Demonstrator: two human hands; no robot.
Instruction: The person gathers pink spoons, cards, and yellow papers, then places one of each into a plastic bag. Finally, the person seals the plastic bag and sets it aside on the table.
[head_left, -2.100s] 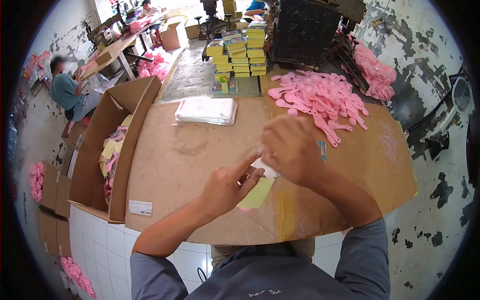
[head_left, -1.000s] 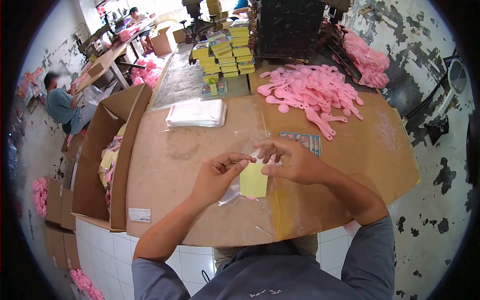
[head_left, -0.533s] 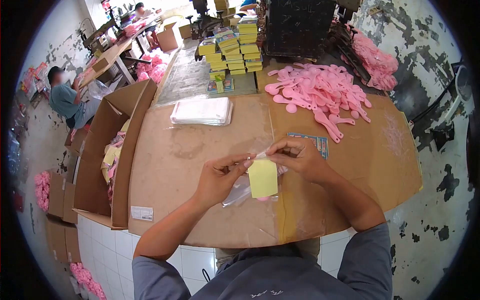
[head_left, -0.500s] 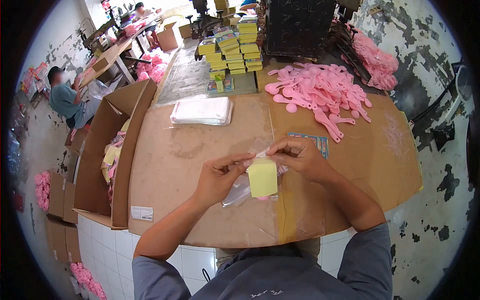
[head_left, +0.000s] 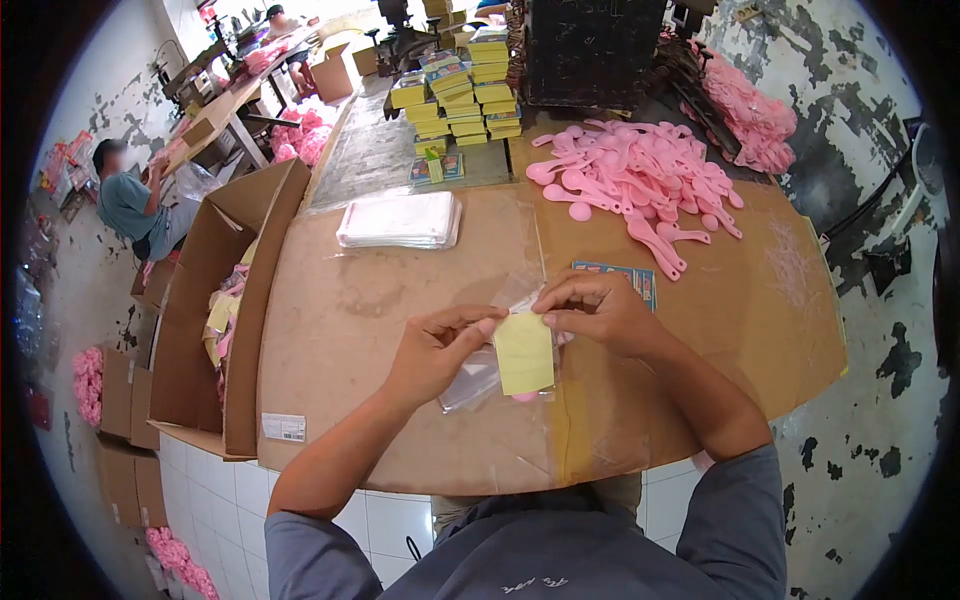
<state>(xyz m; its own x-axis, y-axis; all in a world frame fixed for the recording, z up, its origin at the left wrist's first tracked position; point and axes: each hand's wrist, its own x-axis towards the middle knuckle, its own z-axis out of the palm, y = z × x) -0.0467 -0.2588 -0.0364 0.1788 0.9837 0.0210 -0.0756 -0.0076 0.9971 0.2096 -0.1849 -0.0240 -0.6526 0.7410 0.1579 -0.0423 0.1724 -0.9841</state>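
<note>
Between my two hands hangs a clear plastic bag (head_left: 474, 385) with a yellow card (head_left: 525, 358) in front of or in it; I cannot tell which. My left hand (head_left: 447, 348) pinches the upper left edge, thumb against fingers. At the upper right edge my right hand (head_left: 594, 312) closes thumb and fingers on the same bag. A bit of pink shows below and beside the card. Just behind my right hand a blue printed card (head_left: 640, 284) lies on the cardboard-covered table (head_left: 350, 350).
Pink spoons (head_left: 650, 180) are heaped at the back right. A stack of clear bags (head_left: 400, 220) lies back left, with yellow card stacks (head_left: 465, 95) behind. A long carton (head_left: 265, 290) borders the left edge. Beyond it sits a person (head_left: 130, 205).
The fingers of both hands have shifted slightly at the top of the bag. More clear plastic now stands up above the yellow card. The view has moved a little.
</note>
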